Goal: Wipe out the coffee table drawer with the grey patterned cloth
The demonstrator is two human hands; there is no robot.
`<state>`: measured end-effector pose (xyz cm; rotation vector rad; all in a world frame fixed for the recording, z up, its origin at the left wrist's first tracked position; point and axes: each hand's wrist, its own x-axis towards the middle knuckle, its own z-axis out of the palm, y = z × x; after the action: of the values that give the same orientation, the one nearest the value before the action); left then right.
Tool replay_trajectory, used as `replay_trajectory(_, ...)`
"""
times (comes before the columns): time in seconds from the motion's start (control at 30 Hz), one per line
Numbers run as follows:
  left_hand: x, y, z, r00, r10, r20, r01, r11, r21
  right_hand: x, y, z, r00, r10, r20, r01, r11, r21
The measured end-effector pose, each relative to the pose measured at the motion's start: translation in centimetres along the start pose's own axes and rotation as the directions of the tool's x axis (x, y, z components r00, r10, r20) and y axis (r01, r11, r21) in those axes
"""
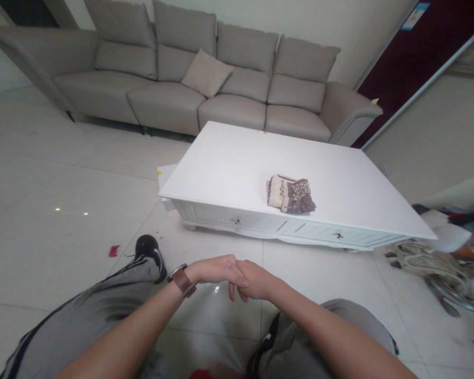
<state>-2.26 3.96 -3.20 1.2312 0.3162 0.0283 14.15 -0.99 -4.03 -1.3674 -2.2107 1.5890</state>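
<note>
My left hand (212, 269), with a brown-strapped watch (181, 280) on its wrist, and my right hand (256, 281) meet low in the middle of the view, above the floor and between my knees. The left fingers are wrapped over the right hand. The right fingers curl loosely downward with nothing else in them. A folded cloth (290, 194), beige and grey with a pattern, lies near the front edge of a low white coffee table (229, 163), well beyond both hands.
A grey sectional sofa (205, 79) with a loose cushion (206, 72) stands behind the table. Cables and clutter (438, 263) lie on the tiled floor at the right. A small red scrap (114, 250) lies left of my black shoe (152, 252).
</note>
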Motion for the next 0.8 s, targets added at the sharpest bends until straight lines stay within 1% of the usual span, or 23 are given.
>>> replay_trajectory(0.13, -0.02, 0.04, 0.04, 1.000, -0.004, -0.007, 0.004, 1.000, 0.001, -0.14, -0.32, -0.15, 1.000, 0.004, 0.008, -0.004, 1.000, 0.003)
replay_trajectory(0.37, 0.04, -0.11, -0.14, 1.000, 0.003, 0.013, -0.003, 1.000, 0.011, -0.22, -0.62, -0.36, 1.000, 0.008, 0.013, -0.007, 1.000, -0.028)
replay_trajectory(0.5, 0.04, -0.34, -0.17, 1.000, -0.010, -0.004, 0.010, 1.000, 0.010, -0.07, -0.70, -0.47, 0.999, 0.005, 0.032, -0.003, 0.999, -0.052)
replay_trajectory(0.67, 0.13, -0.66, -0.26, 0.999, -0.036, 0.007, 0.036, 0.999, -0.007, -0.09, -0.73, -0.41, 1.000, -0.021, 0.017, 0.022, 0.998, -0.055)
replay_trajectory(0.8, 0.12, -0.63, -0.25, 0.999, -0.047, 0.000, 0.047, 0.999, 0.008, -0.22, -0.72, -0.35, 1.000, -0.018, 0.013, 0.019, 0.996, -0.087)
